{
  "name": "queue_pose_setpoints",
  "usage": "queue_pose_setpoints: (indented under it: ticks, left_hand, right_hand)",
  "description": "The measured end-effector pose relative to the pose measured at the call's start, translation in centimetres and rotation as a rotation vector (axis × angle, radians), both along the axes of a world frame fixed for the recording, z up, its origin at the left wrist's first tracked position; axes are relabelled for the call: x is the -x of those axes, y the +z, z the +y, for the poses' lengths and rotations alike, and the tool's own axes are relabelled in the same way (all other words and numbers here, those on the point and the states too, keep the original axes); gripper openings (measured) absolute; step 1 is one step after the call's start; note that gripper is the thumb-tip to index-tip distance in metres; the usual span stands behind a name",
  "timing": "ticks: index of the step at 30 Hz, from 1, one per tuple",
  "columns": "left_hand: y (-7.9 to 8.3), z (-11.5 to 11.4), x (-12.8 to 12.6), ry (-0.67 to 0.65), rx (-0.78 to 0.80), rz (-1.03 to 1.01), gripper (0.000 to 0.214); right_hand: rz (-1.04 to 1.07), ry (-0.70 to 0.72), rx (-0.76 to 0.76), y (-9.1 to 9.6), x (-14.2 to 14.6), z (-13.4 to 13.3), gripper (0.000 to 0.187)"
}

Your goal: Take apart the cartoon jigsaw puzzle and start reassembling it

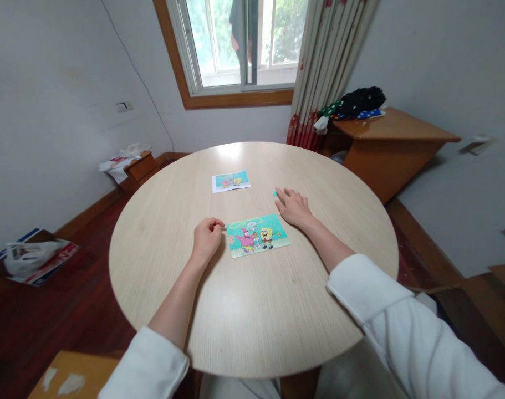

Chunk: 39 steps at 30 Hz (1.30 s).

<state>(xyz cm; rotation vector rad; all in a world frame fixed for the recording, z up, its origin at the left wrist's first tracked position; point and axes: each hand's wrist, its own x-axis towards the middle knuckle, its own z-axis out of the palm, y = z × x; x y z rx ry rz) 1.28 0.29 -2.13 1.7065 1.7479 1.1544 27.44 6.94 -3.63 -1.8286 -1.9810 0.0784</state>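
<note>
A jigsaw puzzle (258, 235) with a cartoon picture on teal lies flat on the round table (252, 316). A small table-coloured gap shows at its left side. My left hand (208, 235) is by the puzzle's upper left edge, thumb and forefinger drawn together. What is between them, if anything, is too small to make out. Beyond the puzzle's upper right corner, my right hand (292, 206) lies palm down with its fingers stretched out. Its fingertips are at a small teal puzzle piece (275, 193), partly covered by them.
A printed card (232, 180) with the same cartoon picture lies farther back on the table. Behind the table are a window (248, 50) and a patterned curtain (319, 72). A wooden desk (396, 130) with cloth items on it stands at the right.
</note>
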Motion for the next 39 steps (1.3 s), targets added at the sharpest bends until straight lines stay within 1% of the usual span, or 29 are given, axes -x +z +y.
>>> queue_pose_setpoints:
  ticks: [4, 8, 14, 21, 28, 30, 32, 34, 39]
  left_hand:
    - [-0.31, 0.15, 0.18, 0.001, -0.004, -0.004, 0.022]
    - [-0.43, 0.23, 0.26, -0.007, -0.008, -0.008, 0.021]
    - [-0.2, 0.17, 0.3, 0.006, -0.006, -0.013, 0.021]
    - [-0.13, 0.19, 0.32, 0.009, 0.004, -0.042, 0.02]
    - [-0.05, 0.17, 0.38, 0.013, -0.018, -0.043, 0.02]
    - [0.03, 0.15, 0.4, 0.014, -0.019, -0.044, 0.02]
    - [0.09, 0.13, 0.42, 0.013, -0.018, -0.049, 0.02]
    - [0.13, 0.1, 0.44, 0.01, -0.02, -0.054, 0.02]
    - [0.13, 0.06, 0.46, 0.007, -0.039, -0.059, 0.02]
  right_hand:
    - [-0.031, -0.017, 0.022, 0.21, 0.16, 0.53, 0.041]
    - [0.022, -0.015, -0.011, 0.37, -0.09, 0.62, 0.034]
    - [0.107, 0.001, -0.057, 0.43, -0.6, 0.67, 0.022]
    - [0.147, 0.007, -0.072, 0.03, -0.66, 0.88, 0.022]
    - [0.121, 0.049, -0.076, -0.02, -0.75, 1.05, 0.032]
    - [0.108, 0.023, -0.102, 0.12, -0.66, 0.91, 0.03]
    - [0.097, -0.046, -0.124, 0.24, -0.5, 0.73, 0.028]
    - [0.085, -0.103, -0.108, 0.31, -0.36, 0.61, 0.028]
    - [0.091, -0.1, -0.038, 0.2, -0.27, 0.76, 0.02]
